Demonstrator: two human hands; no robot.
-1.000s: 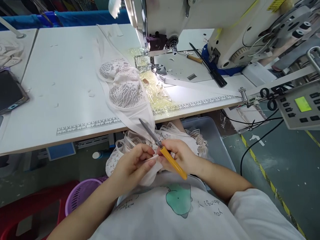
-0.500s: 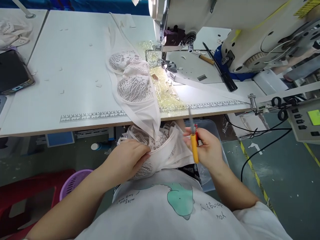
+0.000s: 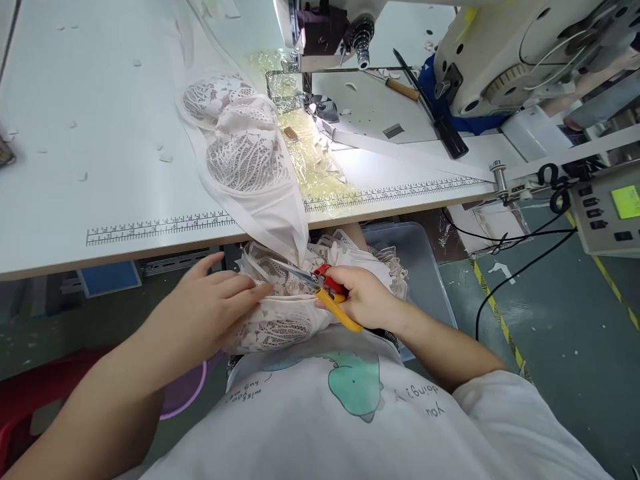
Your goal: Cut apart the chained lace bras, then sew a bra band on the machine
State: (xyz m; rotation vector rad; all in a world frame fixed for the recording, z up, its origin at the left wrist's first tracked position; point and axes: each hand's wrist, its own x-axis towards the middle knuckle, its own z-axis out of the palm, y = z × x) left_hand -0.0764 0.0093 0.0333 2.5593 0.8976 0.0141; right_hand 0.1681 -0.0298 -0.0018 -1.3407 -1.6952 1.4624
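My right hand (image 3: 367,297) grips small thread snips (image 3: 325,293) with a yellow and red handle, blades pointing left over a pale lace bra (image 3: 280,320) bunched in my lap. My left hand (image 3: 207,303) pinches the left side of that lace piece, its fingertips close to the blade tips. A chain of joined lace bras (image 3: 240,157) runs from my lap up over the edge of the white sewing table (image 3: 100,180) toward the sewing machine (image 3: 450,47).
A clear plastic bin (image 3: 425,267) with more lace pieces stands under the table to the right. A purple basket (image 3: 187,393) and a red stool (image 3: 20,413) are at lower left. The machine's control panel (image 3: 610,210) and black cables (image 3: 515,267) hang at right.
My right hand has swung the snips from upright to pointing left at the fabric. My left hand has slid left along the lace piece. The view has dropped lower.
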